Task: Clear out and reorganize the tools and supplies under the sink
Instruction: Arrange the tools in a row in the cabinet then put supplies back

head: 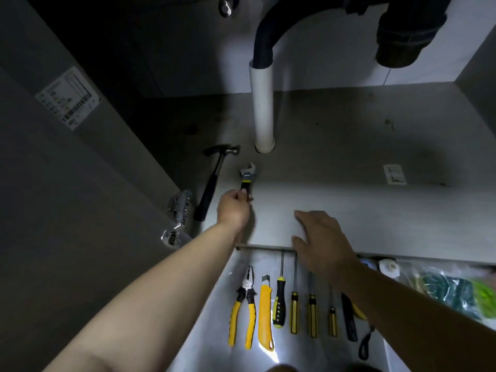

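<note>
Right now the left hand [234,208] curls its fingers round the handle end of the adjustable wrench [248,178], inside the cabinet just beside the hammer [214,178] and near the foot of the white drain pipe [262,108]. The right hand [322,237] lies spread flat on the cabinet floor [349,157], holding nothing. Held so far from its heavy head, the wrench could swing and strike the pipe or hammer, or slip onto the pliers [243,307] below.

I see a white pipe [262,108] and a black hose [264,41]. The wrench [248,175] has a silver head and black-and-yellow handle. The knife [265,315] is yellow.
</note>
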A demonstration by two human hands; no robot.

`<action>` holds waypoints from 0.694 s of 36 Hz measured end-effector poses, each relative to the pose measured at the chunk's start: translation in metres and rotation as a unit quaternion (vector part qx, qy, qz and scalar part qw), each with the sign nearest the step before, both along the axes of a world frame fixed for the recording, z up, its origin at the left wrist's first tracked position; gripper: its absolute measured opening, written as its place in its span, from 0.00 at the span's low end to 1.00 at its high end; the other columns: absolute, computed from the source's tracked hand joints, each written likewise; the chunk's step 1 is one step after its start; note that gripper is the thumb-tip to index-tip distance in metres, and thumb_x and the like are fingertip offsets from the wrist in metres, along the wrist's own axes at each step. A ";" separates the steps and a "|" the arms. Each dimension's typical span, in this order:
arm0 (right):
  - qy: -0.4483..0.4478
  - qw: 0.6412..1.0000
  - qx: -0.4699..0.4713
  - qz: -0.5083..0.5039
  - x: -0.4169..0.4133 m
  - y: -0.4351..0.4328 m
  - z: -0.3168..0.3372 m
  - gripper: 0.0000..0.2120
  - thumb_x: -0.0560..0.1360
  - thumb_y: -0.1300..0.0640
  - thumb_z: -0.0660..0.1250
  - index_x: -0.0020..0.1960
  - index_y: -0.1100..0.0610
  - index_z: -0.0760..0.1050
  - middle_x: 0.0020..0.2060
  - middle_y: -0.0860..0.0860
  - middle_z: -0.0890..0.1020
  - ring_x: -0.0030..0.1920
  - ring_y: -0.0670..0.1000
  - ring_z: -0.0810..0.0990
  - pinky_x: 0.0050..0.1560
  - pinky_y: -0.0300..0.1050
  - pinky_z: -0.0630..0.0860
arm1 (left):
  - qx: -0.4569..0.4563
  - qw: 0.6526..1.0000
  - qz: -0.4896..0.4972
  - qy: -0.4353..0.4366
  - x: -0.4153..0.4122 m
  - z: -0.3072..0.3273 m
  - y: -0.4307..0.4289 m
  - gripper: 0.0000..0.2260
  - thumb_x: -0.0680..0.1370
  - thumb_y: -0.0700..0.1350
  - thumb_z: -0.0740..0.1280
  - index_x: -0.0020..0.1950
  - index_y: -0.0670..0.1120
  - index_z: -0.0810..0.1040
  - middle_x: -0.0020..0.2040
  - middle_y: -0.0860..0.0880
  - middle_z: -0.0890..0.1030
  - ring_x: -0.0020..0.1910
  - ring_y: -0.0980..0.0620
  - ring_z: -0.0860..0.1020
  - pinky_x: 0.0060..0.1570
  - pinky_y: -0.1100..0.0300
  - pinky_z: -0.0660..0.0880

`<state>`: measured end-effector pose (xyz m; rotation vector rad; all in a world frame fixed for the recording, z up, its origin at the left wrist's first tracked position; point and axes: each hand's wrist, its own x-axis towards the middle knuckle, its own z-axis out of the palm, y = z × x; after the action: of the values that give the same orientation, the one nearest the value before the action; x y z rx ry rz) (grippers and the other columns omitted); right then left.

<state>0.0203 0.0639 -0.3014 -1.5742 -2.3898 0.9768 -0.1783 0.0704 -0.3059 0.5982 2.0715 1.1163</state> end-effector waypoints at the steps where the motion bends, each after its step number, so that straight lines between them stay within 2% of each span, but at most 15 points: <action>1: -0.034 0.999 0.001 0.015 0.004 0.000 -0.004 0.32 0.81 0.47 0.62 0.81 0.49 0.54 0.80 0.53 0.57 0.79 0.55 0.53 0.78 0.53 0.58 | -0.024 0.998 -0.008 0.053 -0.008 -0.002 0.002 0.13 0.85 0.46 0.61 0.44 0.43 0.78 0.42 0.43 0.80 0.45 0.43 0.79 0.42 0.58 0.66; 4: -0.109 0.992 0.016 0.063 0.014 -0.004 -0.019 0.35 0.82 0.44 0.58 0.82 0.48 0.44 0.81 0.54 0.42 0.81 0.56 0.40 0.80 0.54 0.47 | -0.072 0.986 -0.015 0.151 -0.022 -0.004 0.006 0.14 0.84 0.49 0.64 0.45 0.41 0.78 0.46 0.37 0.82 0.52 0.36 0.80 0.42 0.57 0.65; 6: -0.140 0.985 0.043 0.096 0.019 -0.007 -0.026 0.38 0.81 0.43 0.58 0.81 0.48 0.38 0.80 0.55 0.36 0.80 0.57 0.35 0.80 0.55 0.43 | -0.079 0.980 -0.033 0.181 -0.025 -0.004 0.008 0.12 0.82 0.50 0.66 0.50 0.40 0.79 0.54 0.36 0.83 0.57 0.36 0.80 0.47 0.54 0.70; 9: -0.172 0.975 0.064 0.125 0.022 -0.011 -0.032 0.44 0.79 0.40 0.59 0.79 0.48 0.30 0.78 0.56 0.31 0.78 0.59 0.30 0.78 0.57 0.40 | -0.095 0.966 -0.080 0.228 -0.024 -0.003 0.008 0.15 0.80 0.47 0.69 0.65 0.42 0.78 0.61 0.38 0.81 0.62 0.37 0.78 0.58 0.50 0.74; 12: -0.194 0.968 0.075 0.141 0.023 -0.012 -0.033 0.49 0.77 0.37 0.61 0.78 0.49 0.27 0.77 0.58 0.29 0.77 0.60 0.29 0.79 0.58 0.39 | -0.101 0.945 -0.102 0.295 -0.019 -0.004 0.004 0.20 0.79 0.41 0.65 0.71 0.43 0.72 0.62 0.37 0.74 0.63 0.35 0.74 0.61 0.49 0.72; 15: -0.206 0.964 0.080 0.148 0.023 -0.012 -0.032 0.51 0.76 0.35 0.61 0.78 0.50 0.26 0.76 0.59 0.28 0.77 0.61 0.29 0.79 0.59 0.39 | -0.101 0.923 -0.118 0.353 -0.014 -0.007 -0.005 0.24 0.76 0.38 0.63 0.73 0.45 0.70 0.62 0.39 0.71 0.61 0.36 0.72 0.59 0.48 0.72; 18: -0.207 0.964 0.077 0.149 0.023 -0.011 -0.033 0.51 0.76 0.35 0.62 0.78 0.50 0.26 0.76 0.59 0.28 0.77 0.61 0.29 0.78 0.59 0.38 | -0.147 0.847 -0.167 0.483 -0.010 -0.009 -0.014 0.22 0.73 0.40 0.64 0.68 0.49 0.73 0.59 0.41 0.72 0.59 0.38 0.71 0.51 0.48 0.73; 19: -0.206 0.964 0.075 0.150 0.023 -0.011 -0.033 0.52 0.76 0.35 0.62 0.78 0.50 0.26 0.76 0.59 0.28 0.77 0.61 0.29 0.78 0.59 0.38 | -0.156 0.835 -0.175 0.497 -0.008 -0.008 -0.016 0.19 0.74 0.40 0.63 0.65 0.49 0.74 0.58 0.42 0.72 0.58 0.39 0.70 0.47 0.50 0.72; 21: -0.206 0.964 0.071 0.153 0.024 -0.010 -0.034 0.52 0.76 0.36 0.63 0.78 0.49 0.26 0.76 0.58 0.28 0.77 0.61 0.29 0.77 0.58 0.37 | -0.177 0.830 -0.185 0.495 -0.007 -0.007 -0.017 0.16 0.76 0.39 0.62 0.63 0.49 0.75 0.60 0.43 0.70 0.60 0.40 0.69 0.43 0.51 0.71; 25: -0.205 0.963 0.065 0.161 0.025 -0.008 -0.034 0.51 0.76 0.35 0.63 0.78 0.49 0.26 0.76 0.58 0.28 0.77 0.60 0.29 0.76 0.57 0.36 | -0.199 0.815 -0.200 0.507 -0.008 -0.006 -0.017 0.17 0.79 0.39 0.63 0.67 0.49 0.73 0.64 0.43 0.69 0.63 0.40 0.69 0.44 0.50 0.74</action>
<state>0.0451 0.0560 -0.3353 -1.4891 -2.9933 0.5532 -0.1865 0.0532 -0.3122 1.5495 2.7078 0.0162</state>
